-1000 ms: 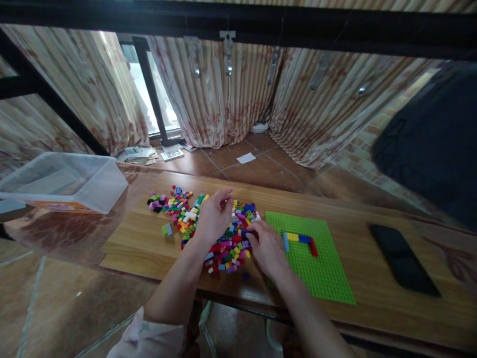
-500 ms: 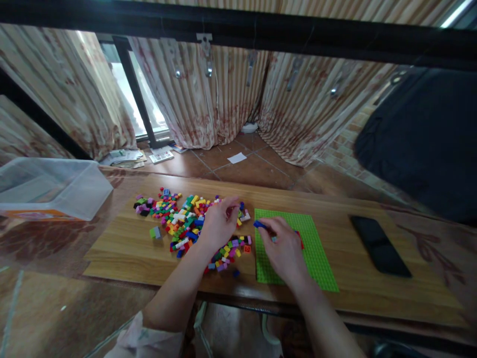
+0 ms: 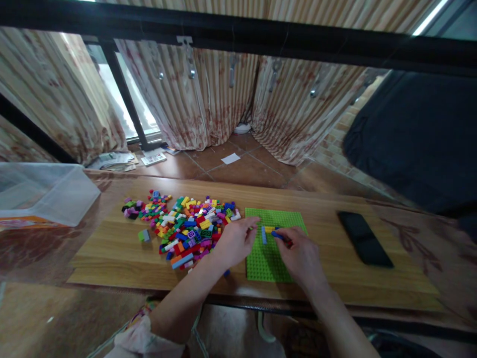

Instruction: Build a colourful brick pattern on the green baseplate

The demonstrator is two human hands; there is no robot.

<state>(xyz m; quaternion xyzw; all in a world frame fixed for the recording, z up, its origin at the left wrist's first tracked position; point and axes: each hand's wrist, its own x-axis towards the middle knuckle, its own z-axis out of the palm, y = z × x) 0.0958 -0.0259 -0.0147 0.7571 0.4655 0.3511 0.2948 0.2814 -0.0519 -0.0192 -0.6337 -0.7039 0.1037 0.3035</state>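
Blue brick pinched over the green plate

The right hand was above the plate, its thumb and fingers pinching the blue brick. That brick was just beside a yellow brick on the plate; whether the two touched could not be told. A bit of red showed beneath the right fingers, mostly hidden by them. A light-blue brick was at the left end of the yellow one, running toward the person.

The left hand was over the plate's left edge, between the pile and the small build. Its fingers were loosely curled toward the thumb; it could not be told whether their tips met.

The plate lay flat on the wooden worktop, just right of the pile. In the pile, loose bricks of many colours overlapped, with smaller pieces toward the far left. A green and grey-blue pair lay a little apart, on the pile's left. A dark phone lay right of the plate, well apart from it. A clear tub with an orange label stood at the far left. Beyond, striped curtains hung down to a tiled floor, where a white sheet lay.
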